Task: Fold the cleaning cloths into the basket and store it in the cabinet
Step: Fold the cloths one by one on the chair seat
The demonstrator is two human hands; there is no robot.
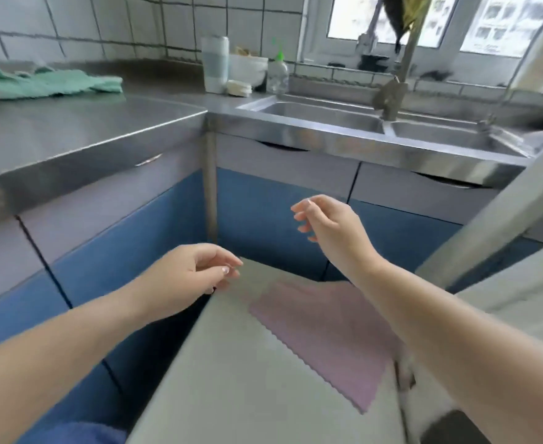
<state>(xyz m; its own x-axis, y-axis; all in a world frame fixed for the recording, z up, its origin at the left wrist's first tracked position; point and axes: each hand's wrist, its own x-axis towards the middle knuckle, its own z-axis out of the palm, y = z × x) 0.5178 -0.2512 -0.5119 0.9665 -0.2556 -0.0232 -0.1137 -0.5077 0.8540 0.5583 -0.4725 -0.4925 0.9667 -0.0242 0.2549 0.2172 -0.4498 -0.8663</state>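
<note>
Kitchen corner, white tiled wall [103, 24], window behind the sink; frame smeared by motion. Steel counter [71, 123] runs along the left and meets a double sink [328, 115] at the corner. Blue-and-grey cabinet doors [263, 213] below, all closed as far as can be seen. Nearest the camera, a pale grey-green table top [231, 363].

Pink cloth [321, 334], zigzag-cut edge, lies flat and unfolded on that table top, partly under the right forearm. Green cloth [46, 83] sits crumpled at the far left of the counter, well apart from the pink one. No basket in view.

Behind the sink corner: a pale tumbler [215, 64], a white bowl [247, 70], a clear bottle with green nozzle [277, 75], close together. Tap [392, 94] between the basins.

Left hand [190, 274]: fingers loosely curled, nothing in them, hovering at the table's far corner. Right hand [324, 222]: raised in front of the cabinet doors, fingers relaxed, nothing held. Neither touches a cloth.

Judgement: folding not begun; both cloths loose. Likely step is to take up the pink cloth. To do it well, pinch two adjacent corners, one per hand, bring them to the opposite edge with the zigzag borders matched, smooth flat on the table, then halve again. Green cloth needs fetching and shaking out first. Basket must be found before anything is stored.

Writing: none legible. Bottle and tumbler show no readable label; blur too heavy.
</note>
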